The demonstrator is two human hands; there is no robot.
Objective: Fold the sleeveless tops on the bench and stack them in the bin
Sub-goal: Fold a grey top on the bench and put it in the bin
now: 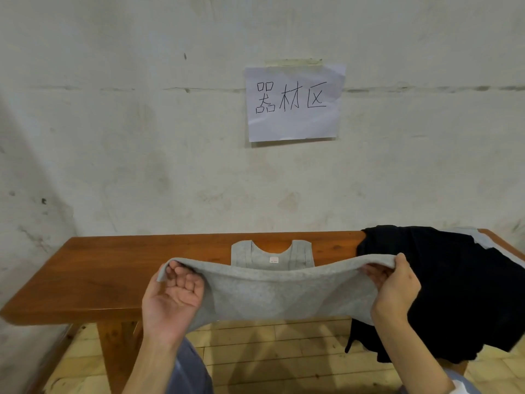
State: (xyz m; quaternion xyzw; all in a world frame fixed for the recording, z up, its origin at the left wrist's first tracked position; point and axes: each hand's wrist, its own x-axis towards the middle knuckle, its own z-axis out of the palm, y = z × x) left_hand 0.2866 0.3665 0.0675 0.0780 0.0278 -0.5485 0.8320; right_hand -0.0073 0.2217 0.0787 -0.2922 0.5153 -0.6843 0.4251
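Note:
A grey sleeveless top lies on the wooden bench, neck end toward the wall, straps and a small white label showing. Its lower part is lifted off the bench's front edge and stretched between my hands. My left hand, palm up, grips the left corner of the raised hem with curled fingers. My right hand pinches the right corner, thumb on top. A black top is heaped on the bench's right end and hangs over the front edge. No bin is in view.
Another grey garment peeks out from under the black top at the far right. A paper sign is taped to the white wall behind the bench. Below is a light wood floor.

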